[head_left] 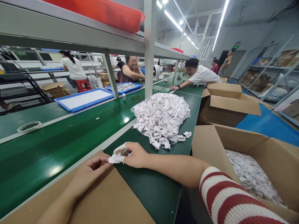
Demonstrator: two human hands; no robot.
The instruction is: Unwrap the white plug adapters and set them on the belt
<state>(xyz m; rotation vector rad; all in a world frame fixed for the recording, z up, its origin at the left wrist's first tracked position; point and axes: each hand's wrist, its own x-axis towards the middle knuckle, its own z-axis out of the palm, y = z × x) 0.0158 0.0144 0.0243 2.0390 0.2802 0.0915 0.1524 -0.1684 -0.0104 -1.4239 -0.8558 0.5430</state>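
My right hand [134, 155] is closed, with white coverings on its thumb and finger. Between them show small metallic pieces [121, 151], too small to make out fully. My left hand [97, 166] pinches with its fingertips at the tip of the right thumb; what it holds, if anything, is hidden. Both hands meet above the edge of a brown cardboard sheet [105, 199] on the green bench. Just beyond them lies a heap of white plastic plug parts [161, 115] in a clear bag, with several loose ones [167, 144] spilled at its near side.
An open carton [247, 132] with more white parts stands at right, another carton [224, 90] behind it. A shelf post [149, 49] rises behind the heap. Across the green belt [70, 137] lie blue trays [84, 109] and a tape roll [29, 126]. A co-worker [203, 74] leans over the bench.
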